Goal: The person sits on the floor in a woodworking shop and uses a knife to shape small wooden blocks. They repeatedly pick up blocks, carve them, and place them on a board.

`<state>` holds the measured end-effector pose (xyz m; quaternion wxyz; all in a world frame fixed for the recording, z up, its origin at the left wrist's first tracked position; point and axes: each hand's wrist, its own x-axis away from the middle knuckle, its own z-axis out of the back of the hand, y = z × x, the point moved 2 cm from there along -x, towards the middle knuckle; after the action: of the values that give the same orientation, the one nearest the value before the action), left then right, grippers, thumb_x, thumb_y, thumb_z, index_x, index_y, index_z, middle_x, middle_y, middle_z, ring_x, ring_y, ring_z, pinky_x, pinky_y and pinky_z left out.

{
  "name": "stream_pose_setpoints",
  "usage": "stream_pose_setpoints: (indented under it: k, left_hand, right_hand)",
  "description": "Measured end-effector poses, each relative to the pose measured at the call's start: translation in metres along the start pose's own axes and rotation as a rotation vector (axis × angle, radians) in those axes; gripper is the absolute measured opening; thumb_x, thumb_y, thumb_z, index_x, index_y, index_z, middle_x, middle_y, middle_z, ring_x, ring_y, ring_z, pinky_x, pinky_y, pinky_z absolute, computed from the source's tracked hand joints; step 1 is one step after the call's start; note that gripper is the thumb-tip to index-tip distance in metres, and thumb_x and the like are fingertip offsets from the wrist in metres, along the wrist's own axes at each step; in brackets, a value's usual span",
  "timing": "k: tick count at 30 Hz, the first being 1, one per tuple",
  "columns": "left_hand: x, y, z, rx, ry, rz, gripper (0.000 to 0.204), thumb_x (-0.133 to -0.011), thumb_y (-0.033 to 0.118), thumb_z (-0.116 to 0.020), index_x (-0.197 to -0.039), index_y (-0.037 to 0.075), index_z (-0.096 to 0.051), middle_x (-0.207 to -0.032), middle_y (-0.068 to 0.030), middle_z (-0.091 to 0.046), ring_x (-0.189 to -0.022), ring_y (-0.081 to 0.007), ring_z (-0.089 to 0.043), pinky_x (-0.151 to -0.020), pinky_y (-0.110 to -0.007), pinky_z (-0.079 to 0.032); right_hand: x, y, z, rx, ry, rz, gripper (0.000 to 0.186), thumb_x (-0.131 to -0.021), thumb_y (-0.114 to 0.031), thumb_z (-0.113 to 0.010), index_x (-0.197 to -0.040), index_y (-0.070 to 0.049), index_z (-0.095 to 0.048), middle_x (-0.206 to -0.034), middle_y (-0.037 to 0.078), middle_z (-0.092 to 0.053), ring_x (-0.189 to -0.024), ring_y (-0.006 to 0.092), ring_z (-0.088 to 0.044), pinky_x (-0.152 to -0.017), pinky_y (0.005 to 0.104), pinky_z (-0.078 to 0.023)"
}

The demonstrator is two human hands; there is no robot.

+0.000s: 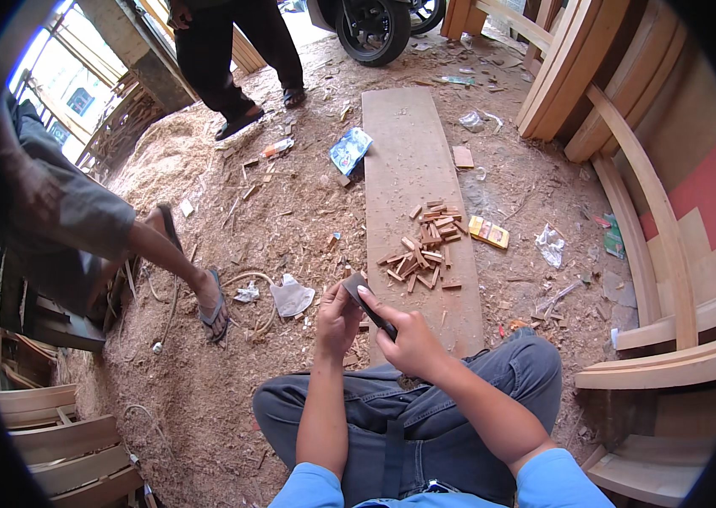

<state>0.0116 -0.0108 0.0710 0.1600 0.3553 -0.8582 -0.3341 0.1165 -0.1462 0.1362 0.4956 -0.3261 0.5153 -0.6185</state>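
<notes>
My right hand grips the black handle of a knife with a broad dark blade, which slants up and left. Close against the blade, my left hand is closed, its fingertips near the blade's end. Whatever it pinches is mostly hidden behind the blade. Both hands are above my crossed legs, at the near end of a long flat board. Beyond them, a heap of small reddish-brown wood pieces lies on the board, loosely piled with several strays around it.
Sawdust and scraps cover the ground. A yellow packet lies right of the board, a blue packet left of it. One person in sandals is at left; another in dark trousers stands farther back. Wooden frames lean at right.
</notes>
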Motion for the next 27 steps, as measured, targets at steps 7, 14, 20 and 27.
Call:
stream_pose_setpoints:
  k: [7,14,20,27]
  left_hand:
    - [-0.004,0.000,-0.008,-0.311,-0.016,-0.135,0.026,-0.103,0.019,-0.055,-0.097,-0.003,-0.066,-0.082,-0.0033,-0.062,-0.071,-0.0081,-0.054,-0.067,-0.025,-0.044]
    - [0.008,-0.026,-0.015,-0.371,-0.041,-0.007,0.023,-0.101,0.018,-0.059,-0.095,-0.003,-0.066,-0.077,-0.0034,-0.059,-0.070,-0.0106,-0.051,-0.065,-0.025,-0.041]
    - [-0.002,-0.004,-0.006,-0.036,-0.003,-0.075,0.020,-0.103,0.015,-0.054,-0.098,-0.002,-0.065,-0.080,-0.0049,-0.060,-0.073,-0.0118,-0.055,-0.071,-0.027,-0.045]
    - [-0.002,0.001,-0.007,-0.138,0.099,-0.123,0.019,-0.102,0.015,-0.056,-0.095,0.000,-0.066,-0.083,-0.0024,-0.064,-0.073,-0.0071,-0.055,-0.070,-0.024,-0.046]
  right_hand:
    - [-0.018,0.002,0.016,-0.049,0.181,-0.049,0.068,-0.088,0.003,-0.050,-0.149,-0.024,-0.045,-0.062,0.011,-0.058,-0.047,0.0140,-0.053,-0.049,0.0331,-0.047]
    - [-0.025,-0.003,0.074,-0.362,0.488,-0.232,0.065,-0.095,0.004,-0.049,-0.155,-0.016,-0.033,-0.060,-0.002,-0.052,-0.042,0.0065,-0.048,-0.038,0.0240,-0.046]
    - [-0.002,0.007,0.021,-0.217,0.078,-0.210,0.069,-0.084,0.003,-0.052,-0.149,-0.020,-0.045,-0.080,0.011,-0.066,-0.050,0.0088,-0.051,-0.048,0.0285,-0.046]
    - [-0.004,-0.008,0.000,-0.050,0.005,-0.121,0.069,-0.084,-0.001,-0.052,-0.150,-0.022,-0.045,-0.061,0.009,-0.055,-0.048,0.0123,-0.053,-0.051,0.0327,-0.047]
